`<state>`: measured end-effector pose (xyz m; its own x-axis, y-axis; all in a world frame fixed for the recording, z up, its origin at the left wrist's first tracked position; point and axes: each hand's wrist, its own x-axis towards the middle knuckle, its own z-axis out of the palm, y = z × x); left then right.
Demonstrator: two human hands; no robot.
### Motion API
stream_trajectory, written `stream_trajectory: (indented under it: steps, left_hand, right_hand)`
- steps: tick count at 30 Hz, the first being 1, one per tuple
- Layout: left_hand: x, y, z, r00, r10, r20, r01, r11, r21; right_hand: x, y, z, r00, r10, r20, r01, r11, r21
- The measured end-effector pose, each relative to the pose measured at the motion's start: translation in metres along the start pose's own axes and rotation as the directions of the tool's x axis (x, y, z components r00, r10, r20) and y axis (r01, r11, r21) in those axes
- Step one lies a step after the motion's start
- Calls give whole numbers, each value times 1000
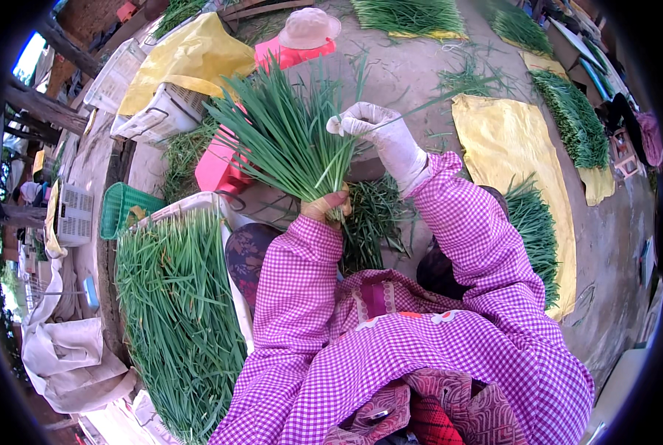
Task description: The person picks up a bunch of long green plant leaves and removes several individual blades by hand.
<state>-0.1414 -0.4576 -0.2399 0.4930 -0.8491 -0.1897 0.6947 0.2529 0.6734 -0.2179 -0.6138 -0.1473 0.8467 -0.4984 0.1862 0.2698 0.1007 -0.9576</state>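
My left hand (327, 206) is wrapped round the base of a bunch of garlic chives (290, 137), whose long green leaves fan up and away from me. At the right edge of that bunch is my right hand (372, 126), in a whitish glove, its thumb and fingers pinched together. A thin chive blade (439, 101) sticks out to the right from behind this hand and appears to be held in it. Loose dark green leaves (372, 222) lie in a heap below my hands, between my knees.
To my left stands a long white crate packed with chives (179, 311), with a green basket (127, 206) beyond it. Pink plastic seats (224, 167) and a hat (309, 28) are ahead. On the right, a yellow sheet (516, 141) bears more chives (531, 230).
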Motion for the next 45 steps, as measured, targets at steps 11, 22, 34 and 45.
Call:
stream_trajectory:
  steps: [11, 22, 34, 45]
  left_hand:
    - [4, 4, -13, 999, -49, -21, 44, 979, -200]
    - [-9, 5, 10, 981, -164, 107, 181, 967, -177]
    - [1, 3, -11, 987, -159, -14, 157, 982, -105]
    - [17, 106, 2, 914, -312, -261, 400, 804, 440]
  right_hand:
    - [0, -28, -38, 991, -114, 66, 86, 942, 324]
    - [1, 20, -18, 982, -90, 164, 171, 782, -599]
    - [6, 12, -23, 988, -92, -125, 24, 886, -462]
    - [-16, -38, 13, 827, -423, 371, 441, 78, -894]
